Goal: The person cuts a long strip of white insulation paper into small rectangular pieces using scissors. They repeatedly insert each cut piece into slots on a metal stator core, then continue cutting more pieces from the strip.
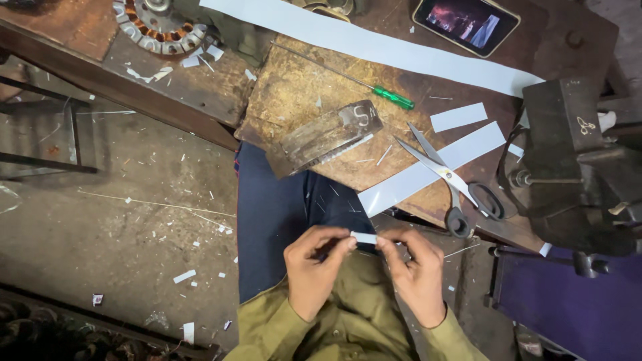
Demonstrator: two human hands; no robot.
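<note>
A small white paper strip [364,238] is pinched between the fingertips of my left hand [315,267] and my right hand [414,271], held over my lap in front of the wooden workbench [301,87]. Both hands grip the strip's ends. On the bench lie open scissors [447,175] on a longer white paper strip [428,170], a short cut strip [458,116] and a long wide sheet of white paper [374,43].
A green-handled screwdriver [391,97] and a metal block [328,136] lie on the bench. A heavy dark vise [575,160] stands at the right, a motor stator [158,25] at the top left, a phone [466,21] at the top. Paper scraps litter the floor [120,214].
</note>
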